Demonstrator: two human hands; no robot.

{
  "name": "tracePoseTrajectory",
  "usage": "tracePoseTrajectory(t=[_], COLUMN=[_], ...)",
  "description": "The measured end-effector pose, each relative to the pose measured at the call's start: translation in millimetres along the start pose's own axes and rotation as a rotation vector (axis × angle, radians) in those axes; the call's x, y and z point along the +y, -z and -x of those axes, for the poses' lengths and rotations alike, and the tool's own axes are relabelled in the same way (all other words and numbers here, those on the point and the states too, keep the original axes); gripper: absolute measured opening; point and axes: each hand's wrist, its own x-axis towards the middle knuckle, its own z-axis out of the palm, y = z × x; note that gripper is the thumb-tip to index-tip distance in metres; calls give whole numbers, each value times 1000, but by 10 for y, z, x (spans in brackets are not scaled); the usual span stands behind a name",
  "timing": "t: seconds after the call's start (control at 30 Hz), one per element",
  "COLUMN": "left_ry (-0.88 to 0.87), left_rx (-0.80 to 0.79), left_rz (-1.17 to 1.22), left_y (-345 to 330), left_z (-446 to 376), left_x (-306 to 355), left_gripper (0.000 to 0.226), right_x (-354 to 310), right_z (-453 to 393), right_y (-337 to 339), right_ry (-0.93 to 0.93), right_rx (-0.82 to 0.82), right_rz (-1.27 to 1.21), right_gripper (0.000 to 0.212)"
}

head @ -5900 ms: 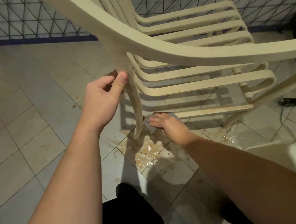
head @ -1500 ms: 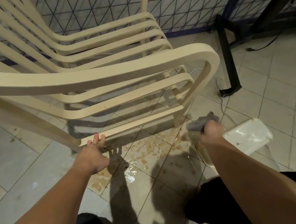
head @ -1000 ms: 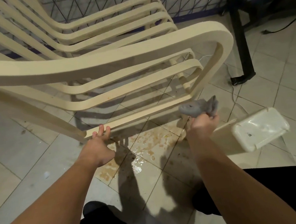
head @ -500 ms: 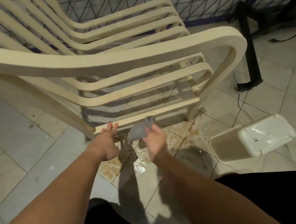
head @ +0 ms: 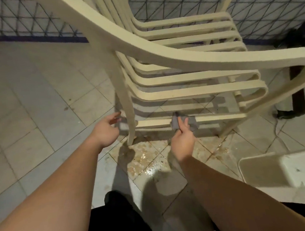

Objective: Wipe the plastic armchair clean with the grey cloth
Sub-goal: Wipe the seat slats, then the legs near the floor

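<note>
The cream plastic armchair [head: 189,61] with slatted seat and curved armrest fills the upper half of the view. My right hand [head: 183,140] holds the grey cloth [head: 184,123] against the lowest side slat of the chair. My left hand [head: 106,131] hovers with relaxed fingers just left of the chair's near leg [head: 127,106], holding nothing; I cannot tell whether its fingertips touch the leg.
A white plastic tub [head: 287,169] lies tipped on the floor at the lower right. Wet brown stains [head: 148,158] cover the tiles below the chair. A black stand [head: 295,101] and a cable lie at the right. A tiled wall runs behind.
My right hand has carried the cloth onto the lowest slat. My left hand has come off the slat end and sits beside the leg. The view has swung left.
</note>
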Motion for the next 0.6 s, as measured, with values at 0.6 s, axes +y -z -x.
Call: tracePoseTrajectory(t=[0.6], left_ry=[11], left_rx=[4], left_rz=[125], left_y=[279], left_z=[-6], left_x=[-113], left_gripper=[57], right_x=[-453], right_z=[623], right_y=[-750], right_ry=[-771], right_rx=[-269], right_rz=[-683], right_gripper=[38])
